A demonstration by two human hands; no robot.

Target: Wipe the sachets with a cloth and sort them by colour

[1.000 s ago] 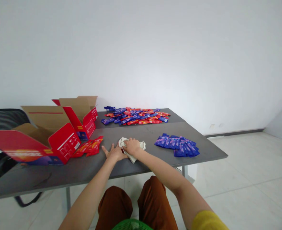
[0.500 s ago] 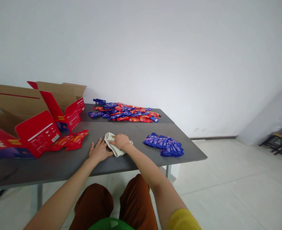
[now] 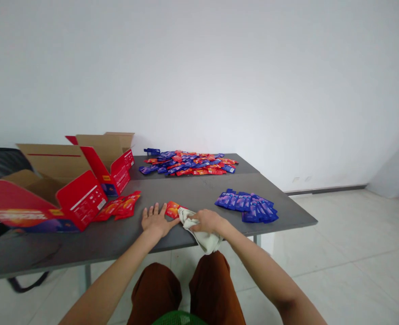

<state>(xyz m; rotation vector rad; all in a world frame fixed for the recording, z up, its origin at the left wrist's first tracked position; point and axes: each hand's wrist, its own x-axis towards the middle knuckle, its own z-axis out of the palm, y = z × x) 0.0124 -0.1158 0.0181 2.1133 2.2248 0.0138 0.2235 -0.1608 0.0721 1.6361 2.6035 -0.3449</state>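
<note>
My left hand (image 3: 157,220) lies flat on the grey table (image 3: 94,239) with its fingers spread, holding nothing. Just beyond its thumb lies a red foil sachet (image 3: 173,209), partly under the edge of a cream cloth (image 3: 201,234). My right hand (image 3: 208,221) is bunched on that cloth, which droops over the table's front edge. Both hands are close together, and the cloth lies between them.
Several red sachets (image 3: 123,207) lie beside two open red-and-cardboard boxes (image 3: 80,201) at the left. A mixed red and blue sachet pile (image 3: 187,163) spreads at the back, with a blue sachet group (image 3: 248,207) to the right. A black chair (image 3: 2,160) stands far left.
The cloth and my right hand have moved right and toward the front edge, uncovering a red sachet. My left hand has spread its fingers. The view has shifted slightly.
</note>
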